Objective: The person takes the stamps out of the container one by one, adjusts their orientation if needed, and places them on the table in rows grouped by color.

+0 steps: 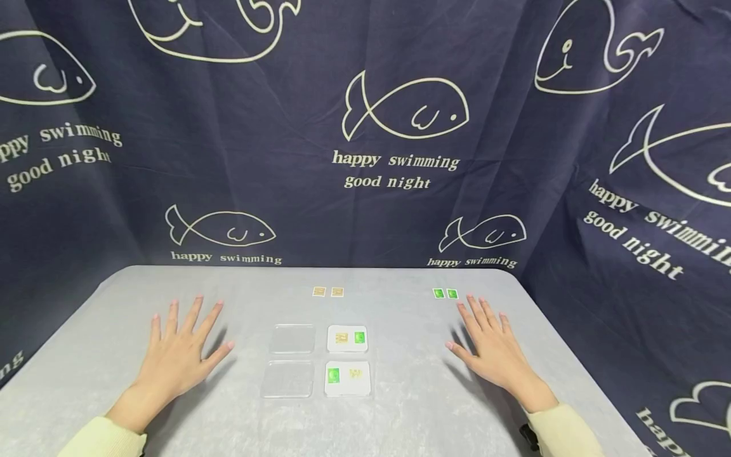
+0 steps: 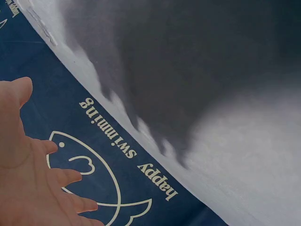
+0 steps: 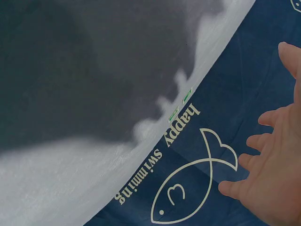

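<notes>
My left hand (image 1: 177, 358) is held over the left side of the table with fingers spread, its shadow falling on the surface. On the right, my right hand (image 1: 493, 349) is spread the same way and holds nothing. Its fingertips are near two small green stamps (image 1: 438, 293). Two tan stamps (image 1: 319, 292) lie at the back middle. Between the hands sit two small white-bottomed cases: the far case (image 1: 347, 348) bears a tan and a green stamp, the near case (image 1: 346, 389) a green stamp and a pale yellow one. Left of them lie two clear plastic lids (image 1: 294, 339).
The table (image 1: 228, 419) has a pale grey cover with rounded back corners. A dark blue curtain (image 1: 308, 127) printed with fish and lettering hangs behind it and along both sides.
</notes>
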The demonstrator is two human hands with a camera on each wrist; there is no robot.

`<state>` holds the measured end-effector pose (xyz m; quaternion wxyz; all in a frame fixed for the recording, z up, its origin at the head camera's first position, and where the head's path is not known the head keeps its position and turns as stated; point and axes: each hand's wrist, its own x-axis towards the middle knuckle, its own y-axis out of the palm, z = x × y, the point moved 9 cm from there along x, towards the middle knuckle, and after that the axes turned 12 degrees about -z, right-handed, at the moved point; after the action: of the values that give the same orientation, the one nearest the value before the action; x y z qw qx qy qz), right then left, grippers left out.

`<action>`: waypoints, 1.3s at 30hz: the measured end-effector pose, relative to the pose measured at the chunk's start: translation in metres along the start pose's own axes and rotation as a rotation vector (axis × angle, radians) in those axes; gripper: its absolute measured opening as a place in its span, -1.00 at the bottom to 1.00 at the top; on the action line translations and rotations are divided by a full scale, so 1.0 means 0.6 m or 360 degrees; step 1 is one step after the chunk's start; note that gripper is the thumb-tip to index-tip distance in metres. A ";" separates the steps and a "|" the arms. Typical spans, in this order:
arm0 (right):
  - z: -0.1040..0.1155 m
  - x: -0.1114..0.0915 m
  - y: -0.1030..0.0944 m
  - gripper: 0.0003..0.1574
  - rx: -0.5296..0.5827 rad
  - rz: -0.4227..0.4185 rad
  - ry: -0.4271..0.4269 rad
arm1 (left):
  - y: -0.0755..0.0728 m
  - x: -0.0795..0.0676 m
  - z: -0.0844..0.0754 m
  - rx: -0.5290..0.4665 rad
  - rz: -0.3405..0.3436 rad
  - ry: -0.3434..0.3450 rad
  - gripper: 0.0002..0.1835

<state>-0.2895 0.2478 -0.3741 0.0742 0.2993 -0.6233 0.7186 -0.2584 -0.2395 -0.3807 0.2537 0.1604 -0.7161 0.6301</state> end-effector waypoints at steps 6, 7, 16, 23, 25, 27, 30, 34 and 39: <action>0.012 0.005 0.000 0.01 -0.0008 -0.0043 -0.0057 | -0.001 0.006 -0.008 -0.0024 -0.0041 0.0042 -0.19; 0.014 0.005 0.000 0.01 -0.0007 -0.0048 -0.0065 | -0.002 0.007 -0.011 -0.0022 -0.0050 0.0051 -0.19; 0.039 0.014 -0.003 -0.04 0.0020 -0.0144 -0.0169 | -0.006 0.018 -0.047 -0.0022 -0.0085 0.0175 -0.22; 0.069 0.028 0.000 -0.09 0.0026 -0.0204 -0.0305 | -0.003 0.025 -0.075 -0.0031 -0.0113 0.0281 -0.22; 0.081 0.033 0.001 -0.10 0.0029 -0.0211 -0.0344 | -0.001 0.027 -0.082 -0.0034 -0.0121 0.0312 -0.23; 0.092 0.038 0.002 -0.12 0.0037 -0.0222 -0.0383 | 0.003 0.028 -0.088 -0.0038 -0.0123 0.0344 -0.23; 0.110 0.046 0.005 -0.15 0.0041 -0.0250 -0.0445 | 0.007 0.030 -0.099 -0.0043 -0.0135 0.0399 -0.23; 0.130 0.053 0.008 -0.19 0.0069 -0.0283 -0.0523 | 0.014 0.031 -0.116 -0.0049 -0.0142 0.0474 -0.25; 0.151 0.059 0.015 -0.23 0.0101 -0.0282 -0.0575 | 0.023 0.031 -0.139 -0.0093 -0.0105 0.0534 -0.27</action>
<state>-0.2921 0.1512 -0.3593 0.0145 0.4793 -0.5747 0.6632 -0.2679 -0.1537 -0.3752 0.3948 0.0690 -0.6760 0.6184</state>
